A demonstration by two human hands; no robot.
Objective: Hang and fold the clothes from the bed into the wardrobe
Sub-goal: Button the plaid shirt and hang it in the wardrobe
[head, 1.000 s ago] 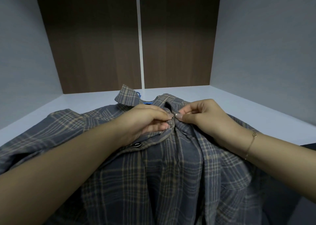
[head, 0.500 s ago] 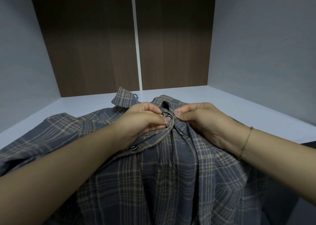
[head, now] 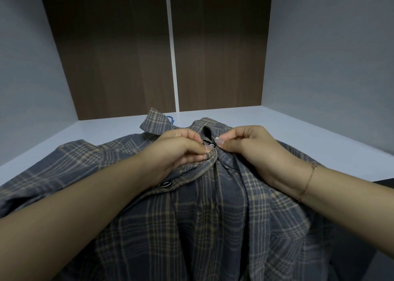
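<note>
I see a grey plaid shirt (head: 202,216) spread front-up on the pale wardrobe shelf (head: 298,135), its collar (head: 156,123) toward the dark wood back panel (head: 119,52). My left hand (head: 181,152) pinches the placket edge at the top button (head: 212,145); my right hand (head: 245,146) pinches the opposite edge just beside it, fingertips nearly touching. A second button (head: 166,183) lies lower on the placket, below my left hand. A blue hanger hook (head: 170,118) shows behind the collar. A thin bracelet (head: 309,180) circles my right wrist.
</note>
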